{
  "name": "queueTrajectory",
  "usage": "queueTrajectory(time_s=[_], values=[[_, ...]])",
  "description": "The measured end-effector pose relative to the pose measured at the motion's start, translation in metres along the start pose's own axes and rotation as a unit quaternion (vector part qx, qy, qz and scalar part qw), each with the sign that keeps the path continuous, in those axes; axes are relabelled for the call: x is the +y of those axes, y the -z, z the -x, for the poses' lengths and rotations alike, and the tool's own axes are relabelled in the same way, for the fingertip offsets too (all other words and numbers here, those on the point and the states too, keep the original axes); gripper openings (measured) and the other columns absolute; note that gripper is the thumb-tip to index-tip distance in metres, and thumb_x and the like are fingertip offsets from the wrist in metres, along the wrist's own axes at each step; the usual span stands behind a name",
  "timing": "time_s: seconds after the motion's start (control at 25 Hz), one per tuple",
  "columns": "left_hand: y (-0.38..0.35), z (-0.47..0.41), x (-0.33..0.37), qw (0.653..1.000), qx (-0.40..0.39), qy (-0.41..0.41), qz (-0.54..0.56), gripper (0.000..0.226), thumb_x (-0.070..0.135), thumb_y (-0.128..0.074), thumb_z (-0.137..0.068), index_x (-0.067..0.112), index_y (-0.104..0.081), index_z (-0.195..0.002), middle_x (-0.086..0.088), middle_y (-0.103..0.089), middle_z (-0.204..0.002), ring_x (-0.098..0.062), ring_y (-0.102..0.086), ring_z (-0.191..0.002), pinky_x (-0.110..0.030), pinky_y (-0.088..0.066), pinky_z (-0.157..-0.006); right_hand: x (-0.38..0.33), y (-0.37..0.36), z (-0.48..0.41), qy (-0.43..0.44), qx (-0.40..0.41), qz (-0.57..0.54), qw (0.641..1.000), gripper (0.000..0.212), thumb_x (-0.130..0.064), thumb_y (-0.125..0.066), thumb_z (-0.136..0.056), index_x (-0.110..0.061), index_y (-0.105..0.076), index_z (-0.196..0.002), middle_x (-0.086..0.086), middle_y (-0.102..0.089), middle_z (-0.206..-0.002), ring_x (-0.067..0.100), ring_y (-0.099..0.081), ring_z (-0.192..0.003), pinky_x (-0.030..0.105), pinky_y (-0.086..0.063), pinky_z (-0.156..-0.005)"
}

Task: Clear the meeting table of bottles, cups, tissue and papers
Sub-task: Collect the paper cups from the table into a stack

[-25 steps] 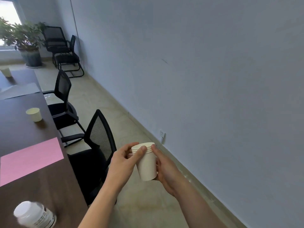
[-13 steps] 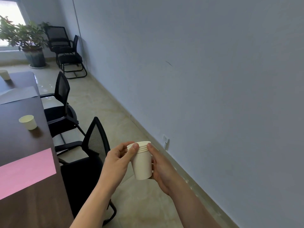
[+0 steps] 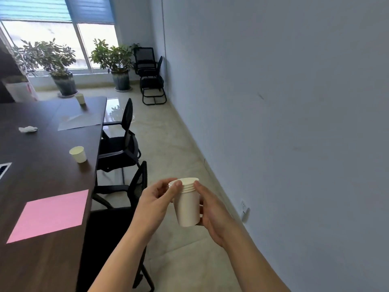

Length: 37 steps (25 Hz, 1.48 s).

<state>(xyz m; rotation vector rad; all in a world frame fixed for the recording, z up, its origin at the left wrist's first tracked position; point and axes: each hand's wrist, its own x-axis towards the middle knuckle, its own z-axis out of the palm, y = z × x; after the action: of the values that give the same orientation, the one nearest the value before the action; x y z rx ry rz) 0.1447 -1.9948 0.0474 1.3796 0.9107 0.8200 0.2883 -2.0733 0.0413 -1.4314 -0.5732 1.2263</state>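
Both hands hold a stack of several nested white paper cups (image 3: 188, 204) over the floor, right of the table. My left hand (image 3: 155, 202) pinches the rims with thumb and fingers; my right hand (image 3: 212, 209) wraps the stack's side. On the dark wooden meeting table (image 3: 42, 171) stand a paper cup (image 3: 78, 154) near the right edge and another paper cup (image 3: 80, 99) at the far end. A crumpled tissue (image 3: 28, 129) lies at the left, a pink paper (image 3: 50, 216) near me, a grey sheet (image 3: 81, 120) farther off.
Black mesh chairs (image 3: 123, 144) line the table's right side, one (image 3: 136, 186) just beside my left hand. Stacked chairs (image 3: 150, 74) stand in the far corner by two potted plants (image 3: 117, 64) under the window. A blue-grey wall (image 3: 294, 123) runs along the right.
The view has swung left and up, bringing the window, plants and far end of the table into sight. The white bottle at lower left has left the view. Both hands keep holding the cup stack.
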Motion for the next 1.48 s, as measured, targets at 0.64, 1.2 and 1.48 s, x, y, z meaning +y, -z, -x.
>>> queueTrajectory(time_s=[0.64,1.2,1.48], values=[[-0.038,-0.112,0.005,0.999,0.028,0.032,0.005,0.023,0.038,-0.076,-0.094,0.026,-0.078,-0.113,-0.009,-0.078,-0.111,0.002,-0.069,-0.080,-0.005,-0.049,-0.065,-0.048,0.048,-0.107,-0.011,-0.036,0.026,0.999,0.042,-0.056,-0.057,-0.100,-0.028,-0.071,-0.128,0.006,-0.077,-0.124,0.025,-0.073,-0.116,0.047,-0.063,-0.088],[0.034,-0.325,0.007,0.998,0.030,0.039,0.031,0.048,0.059,-0.077,-0.073,0.030,-0.079,-0.112,0.005,-0.076,-0.095,0.002,-0.064,-0.071,-0.019,-0.049,-0.074,-0.125,-0.018,-0.314,-0.021,-0.036,0.050,0.998,0.039,-0.054,-0.054,-0.103,-0.030,-0.073,-0.126,0.006,-0.079,-0.120,0.028,-0.075,-0.113,0.056,-0.060,-0.094],[0.080,-0.387,-0.010,0.995,0.085,0.044,0.010,0.048,0.062,-0.078,-0.077,0.031,-0.079,-0.113,-0.007,-0.077,-0.110,-0.019,-0.072,-0.093,-0.028,-0.055,-0.079,-0.131,-0.061,-0.399,-0.052,-0.087,0.081,0.992,0.042,-0.057,-0.053,-0.101,-0.030,-0.074,-0.125,0.007,-0.079,-0.120,0.022,-0.076,-0.102,0.046,-0.062,-0.087]])
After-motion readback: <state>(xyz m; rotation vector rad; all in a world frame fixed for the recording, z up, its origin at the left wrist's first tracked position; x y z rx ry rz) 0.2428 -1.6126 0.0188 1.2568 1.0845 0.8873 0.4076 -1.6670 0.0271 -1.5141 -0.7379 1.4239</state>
